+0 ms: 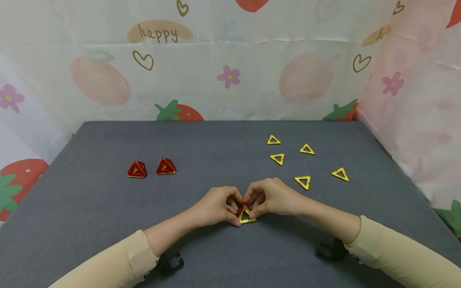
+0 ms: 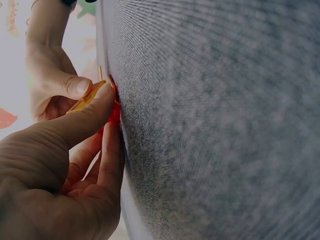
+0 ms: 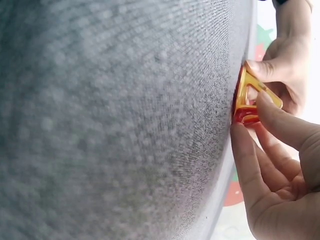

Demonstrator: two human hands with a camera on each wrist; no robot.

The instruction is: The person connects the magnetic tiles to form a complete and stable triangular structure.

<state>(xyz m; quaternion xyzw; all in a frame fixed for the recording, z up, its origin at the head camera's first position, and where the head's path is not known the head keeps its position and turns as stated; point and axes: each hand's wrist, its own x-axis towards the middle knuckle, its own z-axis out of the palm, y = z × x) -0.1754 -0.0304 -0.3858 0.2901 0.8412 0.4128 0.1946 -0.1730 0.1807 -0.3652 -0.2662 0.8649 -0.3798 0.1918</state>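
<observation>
Two red pyramids [image 1: 151, 168] stand finished left of the hands. Both the left hand [image 1: 216, 205] and right hand [image 1: 271, 197] pinch a third pyramid [image 1: 246, 214], seemingly half-built; five yellow triangles [image 1: 303, 182] wait beyond, right.

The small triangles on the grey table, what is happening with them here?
A person's left hand and right hand together pinch a small pyramid of yellow and red triangle tiles, resting on the grey table. Two finished red pyramids stand to the left; five loose yellow triangles lie to the right.
</observation>
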